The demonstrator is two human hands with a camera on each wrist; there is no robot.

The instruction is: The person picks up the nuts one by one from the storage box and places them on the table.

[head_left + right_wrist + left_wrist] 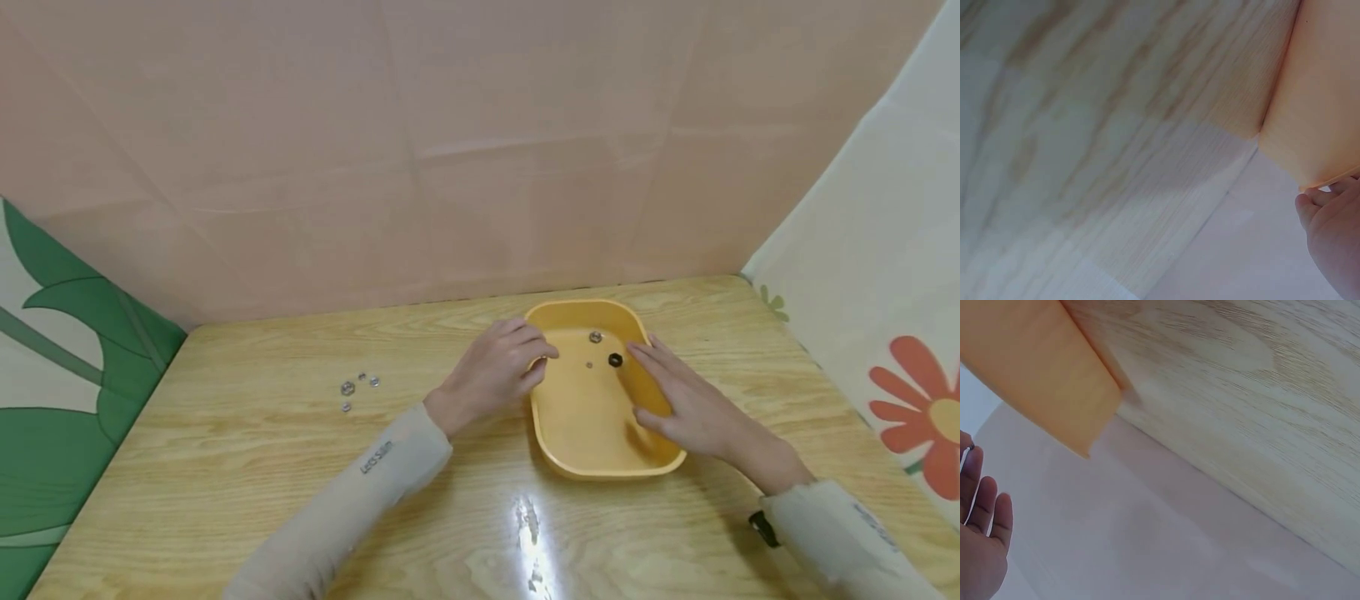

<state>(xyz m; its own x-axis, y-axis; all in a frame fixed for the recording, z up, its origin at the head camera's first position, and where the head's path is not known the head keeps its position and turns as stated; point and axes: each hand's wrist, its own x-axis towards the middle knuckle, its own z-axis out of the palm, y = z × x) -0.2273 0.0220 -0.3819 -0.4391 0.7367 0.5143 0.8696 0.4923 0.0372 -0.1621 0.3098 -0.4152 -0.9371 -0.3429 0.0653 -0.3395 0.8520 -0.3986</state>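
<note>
A yellow plastic bin (585, 462) stands on the table. Inside it lie a silver nut (595, 337), a black nut (615, 360) and a tiny nut (589, 364). Over the bin's left rim, my left hand (498, 362) pinches a small metal nut between thumb and forefinger; only a glint of it shows, also at the fingertips in the left wrist view. My right hand (686, 404) rests at the right rim, its fingers fairly straight and touching the edge, also seen in the right wrist view.
Left of the bin, several loose nuts (347, 388) lie in a small group on the wood-grain table (247, 467). A pink cloth (390, 167) hangs behind the table. Printed cloths with leaves (52, 400) and a flower (918, 408) flank the sides.
</note>
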